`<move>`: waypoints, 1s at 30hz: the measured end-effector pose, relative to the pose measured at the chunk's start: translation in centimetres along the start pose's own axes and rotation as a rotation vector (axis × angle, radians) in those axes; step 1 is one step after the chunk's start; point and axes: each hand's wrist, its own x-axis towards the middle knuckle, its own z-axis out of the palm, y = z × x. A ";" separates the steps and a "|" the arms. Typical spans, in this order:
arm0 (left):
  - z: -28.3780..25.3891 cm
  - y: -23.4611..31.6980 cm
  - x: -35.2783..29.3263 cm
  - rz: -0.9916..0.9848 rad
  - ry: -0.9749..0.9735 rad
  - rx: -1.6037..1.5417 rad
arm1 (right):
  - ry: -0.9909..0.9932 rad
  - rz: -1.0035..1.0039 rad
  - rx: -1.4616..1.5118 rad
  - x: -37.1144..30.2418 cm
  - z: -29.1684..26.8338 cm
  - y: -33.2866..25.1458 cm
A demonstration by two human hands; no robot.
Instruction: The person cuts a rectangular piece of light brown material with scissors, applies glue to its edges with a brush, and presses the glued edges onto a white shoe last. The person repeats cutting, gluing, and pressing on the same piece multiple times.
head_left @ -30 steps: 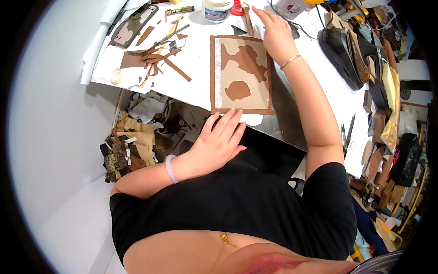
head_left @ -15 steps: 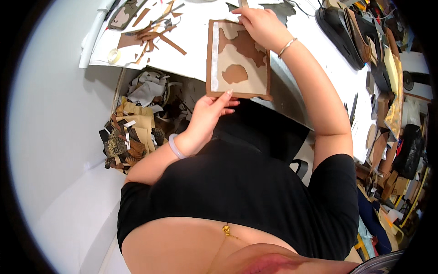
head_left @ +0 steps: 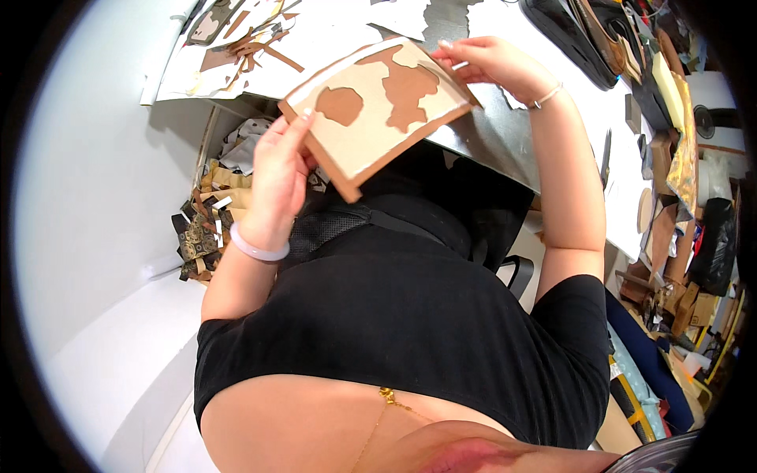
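A flat rectangular panel (head_left: pixel 369 146), beige with irregular brown patches and brown borders that look like leather, is held tilted above the near edge of the table. My left hand (head_left: pixel 277 169) grips its left corner, thumb on top and fingers underneath. At the far right edge, my right hand (head_left: pixel 493 67) pinches the border between thumb and fingers. A pale strip runs along the panel's upper left side. At the lower corner a short brown border end sticks out.
Brown offcuts (head_left: pixel 256 54) lie scattered on the white tabletop at the left. Below it are heaped scraps (head_left: pixel 201 236). A dark metal surface (head_left: pixel 490 134) shows under the panel. Black cases (head_left: pixel 572 47) lie at the far right, near a crowded shelf area.
The panel has turned clockwise and come nearer, its pale strip now at the upper left. My right hand has moved right, from beyond the far edge to the panel's right border.
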 end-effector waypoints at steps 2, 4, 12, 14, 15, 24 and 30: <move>0.0 1.7 0.6 0.072 0.013 0.036 | 0.014 0.033 0.142 -2.5 -0.1 0.0; 0.3 3.4 1.2 0.072 -0.020 0.044 | 0.017 0.030 0.308 -4.9 0.1 0.1; 4.7 7.6 4.0 0.056 -0.230 0.110 | 0.082 -0.062 0.861 -11.4 1.1 1.1; 5.5 8.6 4.7 0.016 -0.310 0.179 | 0.096 -0.060 0.809 -12.1 1.0 1.2; 5.8 9.2 5.0 0.008 -0.355 0.222 | 0.105 -0.056 0.775 -12.3 1.0 1.3; 12.7 -0.2 2.7 -0.073 -0.540 0.092 | 0.306 -0.228 1.364 -11.8 7.4 -1.3; 16.3 -6.3 1.8 0.117 -0.470 -0.021 | 0.474 -0.241 1.434 -9.0 10.3 -0.9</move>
